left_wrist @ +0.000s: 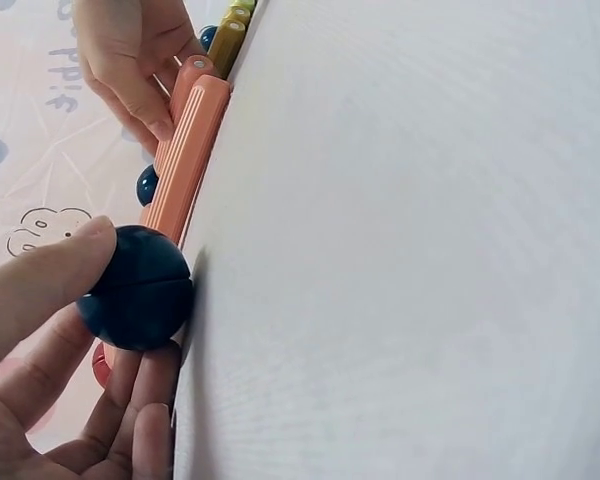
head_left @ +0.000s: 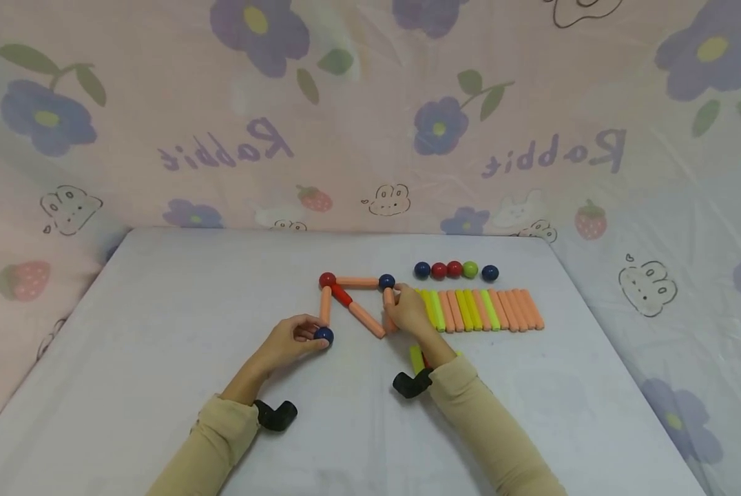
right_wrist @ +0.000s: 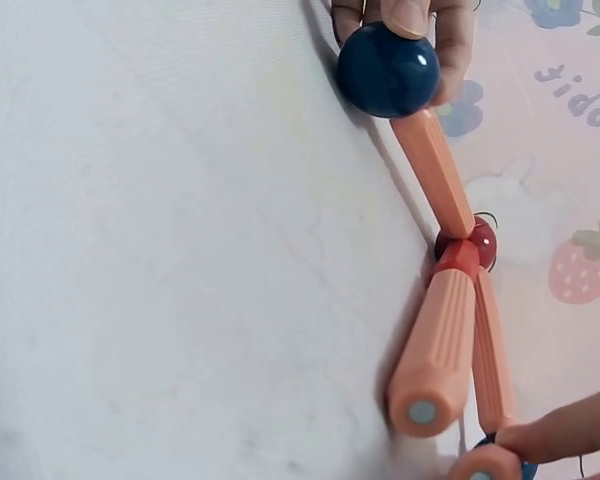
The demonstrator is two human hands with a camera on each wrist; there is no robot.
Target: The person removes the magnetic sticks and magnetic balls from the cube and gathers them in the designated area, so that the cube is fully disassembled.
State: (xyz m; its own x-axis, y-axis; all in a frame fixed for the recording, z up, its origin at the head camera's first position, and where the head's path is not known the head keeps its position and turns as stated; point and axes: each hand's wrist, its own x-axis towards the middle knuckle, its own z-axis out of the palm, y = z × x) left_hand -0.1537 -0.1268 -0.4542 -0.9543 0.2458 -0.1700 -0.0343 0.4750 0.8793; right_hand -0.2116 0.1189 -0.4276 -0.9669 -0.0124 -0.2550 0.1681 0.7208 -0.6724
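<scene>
My left hand [head_left: 288, 340] pinches a dark blue ball [head_left: 324, 337] between thumb and fingers, at the near end of an orange stick [head_left: 325, 306]. That stick runs up to a red ball [head_left: 327, 280]. Another orange stick [head_left: 358, 282] leads right from the red ball to a second blue ball [head_left: 386, 281]. My right hand [head_left: 412, 313] pinches an orange stick [head_left: 388, 300] extending toward me from that ball. From the red ball a red stick [head_left: 341, 295] slants down, joined to an orange stick [right_wrist: 435, 350] whose near end shows a silvery disc.
Right of my right hand lies a row of orange, yellow and green sticks [head_left: 513, 310]. Behind it sit several balls, including a green ball [head_left: 470, 269]. More sticks [head_left: 416, 359] lie partly under my right wrist. A printed curtain [head_left: 358, 138] backs the white table [head_left: 160, 310].
</scene>
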